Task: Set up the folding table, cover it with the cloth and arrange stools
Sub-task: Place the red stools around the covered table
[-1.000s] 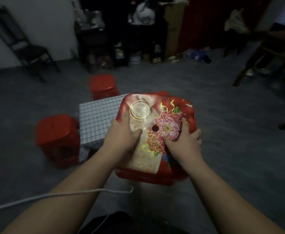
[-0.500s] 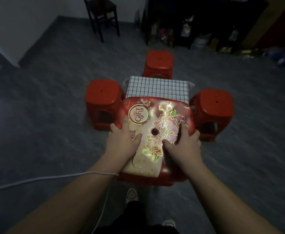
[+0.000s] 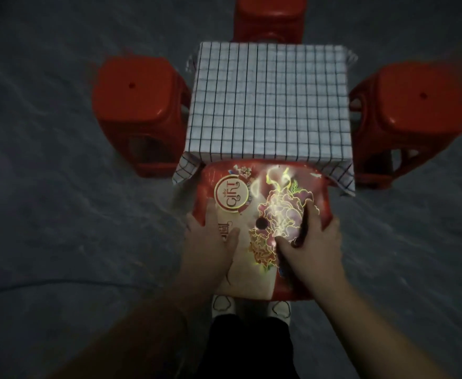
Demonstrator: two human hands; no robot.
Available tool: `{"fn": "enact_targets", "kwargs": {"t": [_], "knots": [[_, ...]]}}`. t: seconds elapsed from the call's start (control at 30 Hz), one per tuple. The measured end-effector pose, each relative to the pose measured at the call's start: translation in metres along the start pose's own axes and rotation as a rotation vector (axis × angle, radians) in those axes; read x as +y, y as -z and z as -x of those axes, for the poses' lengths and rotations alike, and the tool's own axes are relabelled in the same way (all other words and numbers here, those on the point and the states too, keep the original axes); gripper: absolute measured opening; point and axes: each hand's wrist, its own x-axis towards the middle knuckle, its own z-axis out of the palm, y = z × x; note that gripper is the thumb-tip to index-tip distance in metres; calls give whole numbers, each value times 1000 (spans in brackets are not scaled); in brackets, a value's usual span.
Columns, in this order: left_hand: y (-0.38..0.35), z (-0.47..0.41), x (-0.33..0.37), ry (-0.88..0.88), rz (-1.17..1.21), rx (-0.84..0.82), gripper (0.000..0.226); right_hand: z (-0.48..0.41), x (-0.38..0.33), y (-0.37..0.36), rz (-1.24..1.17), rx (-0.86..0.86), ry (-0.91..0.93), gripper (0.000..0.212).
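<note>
The checked cloth point(image 3: 268, 102), white with a dark grid, covers the whole top of the table, which is hidden beneath it. Its corners hang down at the near left and near right. The table stands in the middle of a grey floor point(image 3: 60, 187) with a mottled look. The room is dim and nothing shows beyond the floor.

Three plain red stools ring the table, each with a small hole in the middle of its seat or too cut off to tell. The left stool point(image 3: 135, 105) stands just beside the table's left edge, and the right stool point(image 3: 415, 105) just beside its right edge. The far stool point(image 3: 269, 17) sits at the far edge, cropped by the top of the view.

A fourth, decorated stool point(image 3: 254, 272) is at the near side. Its seat is red and cream with a flower print and a round "GIFT" mark, and its far edge overlaps the cloth's near hem in the view. I cannot tell whether its legs are on the floor.

The left hand point(image 3: 210, 242) grasps the seat's left edge, thumb on top. The right hand point(image 3: 314, 242) grasps the right edge the same way.

Dark trousers point(image 3: 251, 346) and white shoes point(image 3: 223, 305) show just below the seat. A thin cable point(image 3: 60, 283) runs across the floor at near left.
</note>
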Motion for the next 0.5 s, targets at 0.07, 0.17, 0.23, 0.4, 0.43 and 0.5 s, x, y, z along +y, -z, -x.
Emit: {"fn": "enact_targets", "kwargs": {"t": [0.07,0.17,0.23,0.4,0.43,0.5], "knots": [[-36,-17,-11,22,12,-29,86,-22,24,-27,18,-16,-6,105],[-79,-43,-24,31,47,-109,93,-54,53,-62,17,-36,11,104],[-99,-59,-32,10,58,-137,100,-72,68,-85,13,-46,19,104],[-133,-88,-46,-25,46,-194,104,-96,91,-120,26,-59,14,102],[-136,-91,-47,-29,50,-190,104,-98,93,-123,36,-52,19,102],[-139,-93,-47,-37,50,-178,104,-100,96,-125,53,-42,41,101]]}}
